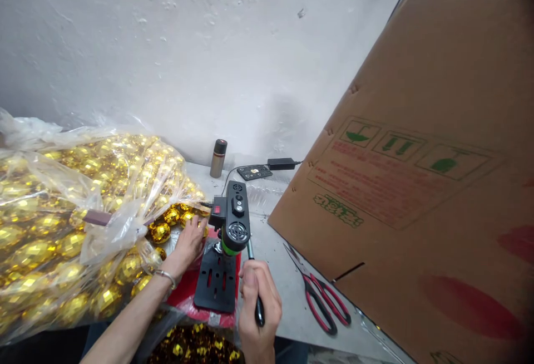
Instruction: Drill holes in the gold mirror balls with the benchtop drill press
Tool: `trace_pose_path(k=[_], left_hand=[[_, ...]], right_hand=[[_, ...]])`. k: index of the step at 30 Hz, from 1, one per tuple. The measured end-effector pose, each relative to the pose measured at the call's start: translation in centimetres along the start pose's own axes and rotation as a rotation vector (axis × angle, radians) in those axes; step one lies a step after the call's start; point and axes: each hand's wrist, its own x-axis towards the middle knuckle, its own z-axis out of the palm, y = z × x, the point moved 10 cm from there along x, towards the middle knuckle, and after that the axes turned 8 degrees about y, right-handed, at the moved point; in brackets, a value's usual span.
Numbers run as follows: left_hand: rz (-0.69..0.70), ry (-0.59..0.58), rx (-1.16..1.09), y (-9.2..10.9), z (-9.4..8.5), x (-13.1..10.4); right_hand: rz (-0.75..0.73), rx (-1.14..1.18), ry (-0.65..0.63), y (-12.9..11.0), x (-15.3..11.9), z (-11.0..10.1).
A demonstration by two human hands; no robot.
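My left hand (189, 245) reaches in among shiny gold mirrored balls (160, 232) beside a black device. Its fingers are stretched and slightly apart; the fingertips are near a ball, and whether they touch it is unclear. My right hand (261, 303) is wrapped round the black handle (259, 313) of a thin metal rod (250, 249), whose far end goes behind the device. The black device (236, 214), with two round grilles, stands above a slotted black base plate (216, 283). Red material (186, 291) lies under that plate.
A large clear plastic bag (120, 230) of gold balls fills the left; more gold balls (198, 347) lie below. Red-and-black scissors (321, 300) rest beside a big cardboard box (400, 186). A flask (218, 158), a dark flat panel (254, 172) and a power adapter (281, 163) are near the wall.
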Motion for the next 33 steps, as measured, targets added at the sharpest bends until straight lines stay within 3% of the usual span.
trace_pose_path(k=[3,5,9,12,17,23,33], left_hand=[[-0.160,0.061,-0.102,-1.2,-1.9,-2.2],[-0.287,0.114,-0.286,-1.7,-2.6,-4.4],[-0.447,0.128,-0.724,-0.8,-0.8,-8.9],[-0.449,0.135,-0.798,0.5,0.8,-10.8],[-0.351,0.171,-0.654,1.7,1.3,-10.7],[-0.220,0.162,-0.653,2.3,1.7,-10.0],[-0.106,0.060,-0.615,3.6,2.1,-9.6]], right_hand=[[0.013,0.016,0.016,-0.3,0.3,-0.1],[0.036,0.014,0.032,-0.5,0.9,-0.1],[0.069,-0.014,0.052,-1.2,2.6,-0.2],[0.055,-0.038,0.049,-1.7,3.6,-0.3],[0.065,-0.036,0.020,-1.7,3.6,-0.3],[0.090,-0.026,0.011,-1.2,2.9,-0.3],[0.079,-0.045,0.008,-1.3,2.6,-0.3]])
